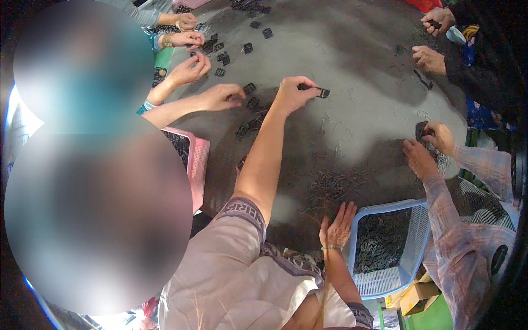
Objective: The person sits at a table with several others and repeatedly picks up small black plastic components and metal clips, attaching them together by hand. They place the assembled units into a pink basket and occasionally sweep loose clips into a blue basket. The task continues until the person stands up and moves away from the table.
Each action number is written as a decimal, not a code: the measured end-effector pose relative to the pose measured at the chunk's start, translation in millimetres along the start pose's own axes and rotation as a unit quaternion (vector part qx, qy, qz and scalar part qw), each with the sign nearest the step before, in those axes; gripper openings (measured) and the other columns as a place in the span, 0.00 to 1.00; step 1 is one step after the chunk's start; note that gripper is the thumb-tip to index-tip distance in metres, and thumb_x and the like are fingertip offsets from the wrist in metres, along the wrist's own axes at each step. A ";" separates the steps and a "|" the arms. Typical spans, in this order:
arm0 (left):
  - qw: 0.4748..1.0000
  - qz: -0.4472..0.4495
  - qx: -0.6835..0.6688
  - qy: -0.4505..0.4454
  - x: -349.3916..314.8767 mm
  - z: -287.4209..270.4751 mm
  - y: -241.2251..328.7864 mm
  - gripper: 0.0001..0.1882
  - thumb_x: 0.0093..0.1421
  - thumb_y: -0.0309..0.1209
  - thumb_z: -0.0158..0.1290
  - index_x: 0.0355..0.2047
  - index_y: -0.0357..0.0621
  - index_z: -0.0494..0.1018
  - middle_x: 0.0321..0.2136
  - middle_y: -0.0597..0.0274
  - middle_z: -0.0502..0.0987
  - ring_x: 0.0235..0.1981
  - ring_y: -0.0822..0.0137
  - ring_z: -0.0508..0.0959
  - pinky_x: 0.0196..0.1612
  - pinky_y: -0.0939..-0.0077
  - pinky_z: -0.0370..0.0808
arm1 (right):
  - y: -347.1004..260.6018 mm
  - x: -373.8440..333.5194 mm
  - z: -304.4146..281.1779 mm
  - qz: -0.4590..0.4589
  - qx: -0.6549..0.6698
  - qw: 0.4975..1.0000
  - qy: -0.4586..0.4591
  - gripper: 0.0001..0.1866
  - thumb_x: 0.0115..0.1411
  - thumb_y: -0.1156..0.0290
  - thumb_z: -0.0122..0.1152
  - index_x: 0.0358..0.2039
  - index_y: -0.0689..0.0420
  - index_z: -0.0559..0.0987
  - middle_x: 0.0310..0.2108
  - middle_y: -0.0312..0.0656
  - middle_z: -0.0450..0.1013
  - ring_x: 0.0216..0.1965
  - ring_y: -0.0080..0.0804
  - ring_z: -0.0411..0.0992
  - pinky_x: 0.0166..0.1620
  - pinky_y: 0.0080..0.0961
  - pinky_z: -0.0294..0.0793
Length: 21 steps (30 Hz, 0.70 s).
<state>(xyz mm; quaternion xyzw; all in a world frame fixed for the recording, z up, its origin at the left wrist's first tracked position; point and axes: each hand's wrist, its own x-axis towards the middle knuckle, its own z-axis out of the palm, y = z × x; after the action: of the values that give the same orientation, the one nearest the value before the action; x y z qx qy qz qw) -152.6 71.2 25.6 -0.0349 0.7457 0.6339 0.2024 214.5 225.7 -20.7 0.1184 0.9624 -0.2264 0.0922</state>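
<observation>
The small black piece [324,93] I can see juts out just right of the fingertips of the left hand [296,94]. That arm stretches far out over the grey table [308,47], the back of the hand upward, thumb and fingers pinching the piece. Nearer the body, right of that grip, the right hand [337,226] rests with fingers extended and slightly apart, between the dark tangled heap [335,184] and the blue basket [385,278].

1 pink basket [201,170] stood at left. At lower right, 1 box [419,296] sat beside a green surface [432,318], near 1 co-worker's plaid shirt [459,247].
</observation>
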 end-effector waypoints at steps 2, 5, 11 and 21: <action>0.999 -0.014 -0.015 -0.024 -1.9 -0.1 -5.5 0.07 0.52 0.28 0.60 0.28 0.37 0.75 0.18 0.66 0.72 0.14 0.77 0.69 0.15 0.82 0.62 | 0.2 2.0 -0.3 -0.006 -0.005 1.000 0.007 0.37 0.55 0.61 0.54 0.61 0.65 0.55 0.65 0.57 0.45 0.66 0.57 0.44 0.65 0.50 0.45; 0.999 -0.010 0.044 -0.016 -7.1 2.2 -11.1 0.07 0.52 0.28 0.60 0.30 0.39 0.74 0.20 0.65 0.74 0.16 0.77 0.70 0.15 0.83 0.61 | 2.6 0.9 1.6 -0.017 -0.006 1.000 0.023 0.37 0.55 0.61 0.55 0.61 0.65 0.55 0.65 0.56 0.45 0.66 0.56 0.44 0.65 0.49 0.46; 1.000 -0.012 0.009 -0.004 -28.3 0.6 -19.3 0.08 0.51 0.27 0.59 0.29 0.38 0.73 0.21 0.63 0.76 0.16 0.76 0.73 0.17 0.81 0.67 | -0.7 1.9 -3.0 -0.027 -0.019 0.999 0.023 0.38 0.54 0.65 0.56 0.62 0.62 0.52 0.65 0.57 0.45 0.66 0.58 0.43 0.64 0.47 0.48; 0.818 -0.189 0.543 -0.035 -117.5 -41.0 -1.7 0.11 0.43 0.25 0.59 0.30 0.48 0.80 0.28 0.58 0.80 0.33 0.58 0.80 0.39 0.68 0.76 | -1.8 2.0 -2.1 -0.016 -0.028 0.999 0.035 0.37 0.56 0.62 0.54 0.63 0.59 0.53 0.66 0.52 0.45 0.67 0.53 0.43 0.61 0.46 0.55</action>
<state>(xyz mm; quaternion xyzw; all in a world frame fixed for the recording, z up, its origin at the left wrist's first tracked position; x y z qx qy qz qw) -55.1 7.5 69.4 -0.0374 0.9399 0.0768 0.3307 211.8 225.5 -18.5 0.1081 0.9727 -0.1970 0.0581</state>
